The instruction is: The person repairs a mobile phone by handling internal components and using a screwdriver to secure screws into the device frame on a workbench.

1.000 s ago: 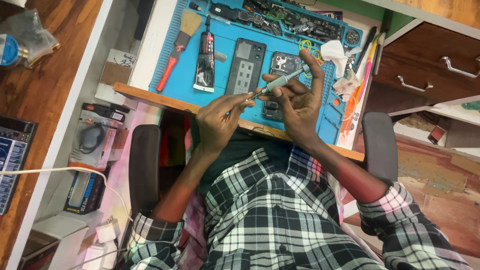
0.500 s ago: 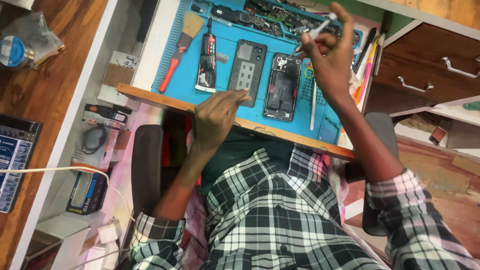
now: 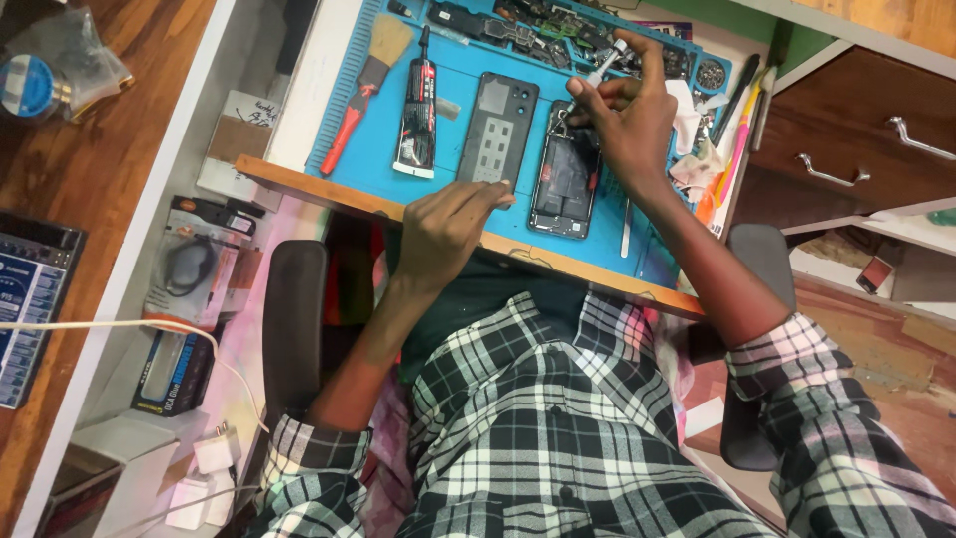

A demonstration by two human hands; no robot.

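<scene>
An opened phone (image 3: pixel 564 184) lies on a blue work mat (image 3: pixel 453 90), its insides facing up. Beside it on the left lies its dark back cover (image 3: pixel 497 130). My right hand (image 3: pixel 622 120) holds a slim silver screwdriver (image 3: pixel 604 60) upright, its tip down at the phone's top end. My left hand (image 3: pixel 443 229) rests at the mat's near edge, fingertips touching the bottom of the back cover, holding nothing.
On the mat lie a black glue tube (image 3: pixel 418 105), a red-handled brush (image 3: pixel 360 90) and several phone parts along the far edge (image 3: pixel 528 25). Pens and tissue (image 3: pixel 712 139) sit at the right. Brown drawers (image 3: pixel 856 139) stand further right, and boxes with a white cable (image 3: pixel 179 319) at the left.
My right hand came down from above the mat onto the opened phone with the screwdriver. My left hand stayed at the mat's near edge.
</scene>
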